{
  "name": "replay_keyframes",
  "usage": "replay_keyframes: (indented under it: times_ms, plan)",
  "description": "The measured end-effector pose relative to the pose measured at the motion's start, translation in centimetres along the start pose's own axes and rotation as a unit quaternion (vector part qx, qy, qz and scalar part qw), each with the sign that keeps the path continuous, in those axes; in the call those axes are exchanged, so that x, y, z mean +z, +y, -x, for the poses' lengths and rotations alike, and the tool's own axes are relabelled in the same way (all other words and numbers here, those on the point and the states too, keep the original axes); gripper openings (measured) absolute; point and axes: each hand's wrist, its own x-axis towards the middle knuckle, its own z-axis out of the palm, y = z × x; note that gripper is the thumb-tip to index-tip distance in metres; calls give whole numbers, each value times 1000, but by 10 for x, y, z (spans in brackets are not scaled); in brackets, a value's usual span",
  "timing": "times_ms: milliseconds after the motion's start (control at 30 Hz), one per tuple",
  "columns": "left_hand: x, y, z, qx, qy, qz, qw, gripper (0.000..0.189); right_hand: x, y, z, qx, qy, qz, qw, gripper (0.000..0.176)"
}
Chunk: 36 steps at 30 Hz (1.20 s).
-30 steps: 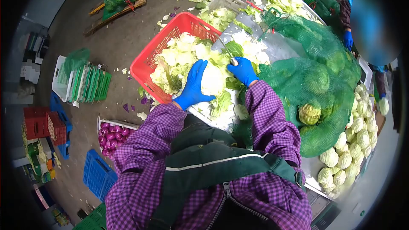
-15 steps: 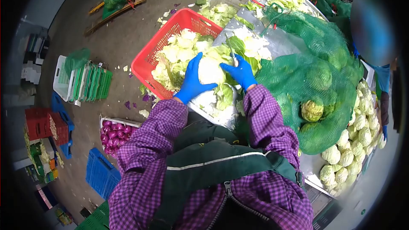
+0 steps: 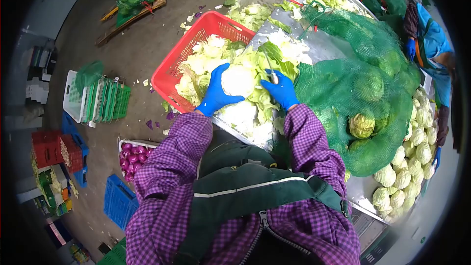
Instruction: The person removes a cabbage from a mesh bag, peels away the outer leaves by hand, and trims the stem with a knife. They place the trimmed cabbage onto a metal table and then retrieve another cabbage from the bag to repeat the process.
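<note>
My left hand, in a blue glove, is wrapped round the left side of a pale, trimmed cabbage. To its right, my gloved right hand grips a knife, its thin blade pointing away from me. Loose green cabbage leaves hang between the cabbage and my right hand. Behind the left hand, a red crate holds many pale leaves. More leaves lie on the metal table beyond the knife.
Green net sacks of cabbages fill the table on my right. Trimmed cabbages are piled past them, near a co-worker in blue. Red onions, a blue crate and green crates stand on the floor at left.
My right hand with the knife has drawn slightly away from the cabbage, to the right and nearer me. The cabbage has turned or shifted a little left. The co-worker has come into clearer view.
</note>
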Motion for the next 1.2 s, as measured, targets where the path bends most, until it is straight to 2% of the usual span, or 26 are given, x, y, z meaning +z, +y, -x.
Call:
replay_keyframes:
  times_ms: [33,100,167,233,267,300,367,400,467,500,567,600,633,700,767,800,833,900,933,967,1000,1033,1100,1133,1167,1200]
  plan:
    - [1,2,-1,22,4,-31,999,109,2,-23,6,-39,-3,54,998,57]
    - [6,6,-3,46,5,-59,997,108,12,-43,7,-77,-18,103,992,58]
    - [7,7,1,44,21,-69,996,108,18,-32,-8,-50,-58,129,989,51]
    - [4,5,5,62,26,-65,996,107,13,-19,-22,16,-59,54,997,43]
    - [3,5,9,79,29,-59,995,105,8,-8,-25,-30,-34,91,995,36]
    - [2,5,14,79,29,-59,995,105,-1,2,-25,29,-40,66,997,34]
    - [-6,4,23,11,48,91,995,101,-14,19,-18,24,47,47,998,39]
    - [-9,2,26,-27,58,165,984,99,-17,7,-8,24,44,47,998,39]
    - [-14,-3,32,-51,88,189,977,98,-25,-16,18,84,27,-4,996,55]
    - [-18,-2,35,-71,115,213,968,97,-15,-8,26,25,42,65,997,79]
    - [-24,3,38,-86,118,236,961,94,6,2,37,-2,-27,50,998,93]
    - [-26,7,39,-130,128,329,927,93,22,8,35,-43,-7,94,995,97]
    - [-28,9,39,-172,136,417,882,91,33,15,31,31,26,215,976,91]
    - [-33,9,42,-164,121,446,871,83,61,38,-1,-105,93,153,978,83]
    - [-38,10,48,-199,125,532,814,75,74,51,-44,-100,62,33,992,70]
    - [-41,6,49,-186,119,533,817,71,78,54,-68,24,9,-60,998,61]
    - [-45,4,48,-184,119,532,818,71,63,7,-68,119,-15,-117,986,59]
    - [-50,3,45,-200,132,571,785,70,53,-33,-60,82,17,-188,979,63]
    - [-52,4,43,-199,136,571,785,70,39,-60,-45,67,-47,-162,983,66]
    - [-53,9,39,-228,143,577,771,68,39,-57,-37,51,-108,-156,980,72]
    - [-53,14,38,-258,148,582,757,66,45,-54,-26,-89,-101,-80,988,70]
    - [-52,21,37,-259,145,582,757,66,53,-51,-16,-227,-88,-3,970,68]
    - [-48,31,33,-235,123,513,816,63,49,-68,1,-141,-132,-19,981,60]
    - [-46,29,33,-236,117,513,817,63,49,-58,-5,-111,-115,-84,984,48]
    - [-47,26,33,-245,100,532,804,62,44,-63,-5,1,-114,-104,988,40]
    - [-47,22,34,-255,83,550,791,61,45,-57,-8,-13,-89,-91,992,34]
